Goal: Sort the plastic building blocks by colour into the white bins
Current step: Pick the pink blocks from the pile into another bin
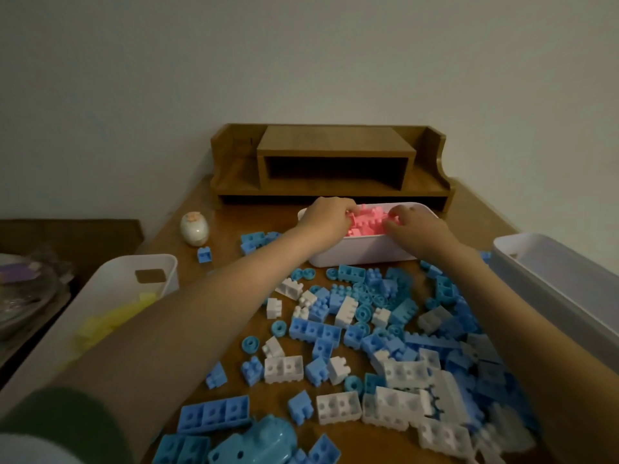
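Pink blocks (366,222) heaped in far white bin (361,254); blue blocks (315,329), white blocks (284,368) loose on tabletop (227,226). Left hand (330,212), right hand (413,227) in bin, fingers (348,208) curled onto pink blocks. Advise: settle heap below rim, release gently, keep bin from tipping.

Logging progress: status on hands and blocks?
Left hand, right hand both in far bin, fingers curled on pink blocks. Blue and white blocks unsorted on table. Nothing blocking.

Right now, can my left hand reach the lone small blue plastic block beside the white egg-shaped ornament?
Probably yes. The left hand grips pink plastic blocks in the white bin; the lone blue block lies left of it, only low loose blocks between.
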{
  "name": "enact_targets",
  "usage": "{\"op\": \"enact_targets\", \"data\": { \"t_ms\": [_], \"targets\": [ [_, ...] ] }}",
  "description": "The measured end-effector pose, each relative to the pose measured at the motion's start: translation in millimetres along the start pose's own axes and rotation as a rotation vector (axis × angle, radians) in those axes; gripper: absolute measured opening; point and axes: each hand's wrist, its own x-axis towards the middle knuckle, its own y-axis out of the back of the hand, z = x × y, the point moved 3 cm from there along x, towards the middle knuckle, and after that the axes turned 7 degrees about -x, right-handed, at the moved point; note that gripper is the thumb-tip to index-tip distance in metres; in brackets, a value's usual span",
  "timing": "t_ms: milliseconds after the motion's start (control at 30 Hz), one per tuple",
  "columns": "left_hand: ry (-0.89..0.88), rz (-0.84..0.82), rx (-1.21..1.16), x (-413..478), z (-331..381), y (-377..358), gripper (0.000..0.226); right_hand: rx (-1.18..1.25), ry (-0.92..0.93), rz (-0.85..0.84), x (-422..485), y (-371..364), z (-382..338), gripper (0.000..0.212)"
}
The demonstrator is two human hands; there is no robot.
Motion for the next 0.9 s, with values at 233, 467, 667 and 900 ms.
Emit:
{"op": "enact_targets", "data": {
  "t_ms": [233, 467, 667, 900],
  "targets": [
    [0.038, 0.055, 0.007, 0.3, -7.7, 2.3, 0.03, 0.005, 0.082, -0.089, -12.4, 2.9, -12.9, 0.06],
    [0.073, -0.014, 0.026, -7.1, -13.0, 18.4, 0.037, 0.048, 0.058, -0.005, -6.4, -5.6, -21.5, 0.087],
    [0.055, -0.004, 0.009, -17.7, -12.8, 30.7, 0.033, -0.065, 0.01, 0.119, -22.4, -2.4, -29.3, 0.084],
    [0.046, 0.069, 0.097, -54.6, 13.9, 30.1, 0.041, -0.078, 0.076, 0.139, -59.8, 8.9, -40.6, 0.072]
  ]
}}
